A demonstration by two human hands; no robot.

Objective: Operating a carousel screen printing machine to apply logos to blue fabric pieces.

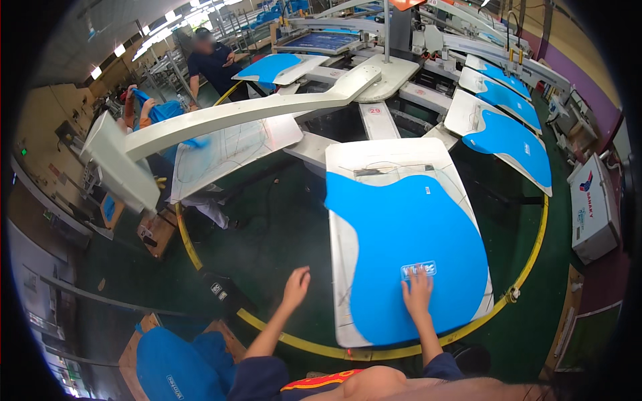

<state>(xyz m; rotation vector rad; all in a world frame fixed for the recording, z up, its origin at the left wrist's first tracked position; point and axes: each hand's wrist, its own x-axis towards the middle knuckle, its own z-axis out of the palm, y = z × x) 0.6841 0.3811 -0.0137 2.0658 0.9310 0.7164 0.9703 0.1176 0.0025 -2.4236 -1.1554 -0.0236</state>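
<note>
A blue cut fabric panel [414,230] with a curved outline lies flat on a white printing pallet [384,155] in front of me. It has a small white printed mark near its lower middle and another small one higher up. My right hand [418,291] rests on the panel with fingers stretched out, touching the lower printed mark. Left of the pallet, my left hand [295,287] hangs in the air above the floor, fingers loosely bent and holding nothing. It is apart from the panel.
More blue panels [505,140] lie on pallets at the right. A pale machine arm [247,110] spans the left. A yellow curved rail [304,344] rings the pallets. Blue fabric pieces [177,364] are heaped at lower left. Two people stand far left, one handling blue fabric [160,110].
</note>
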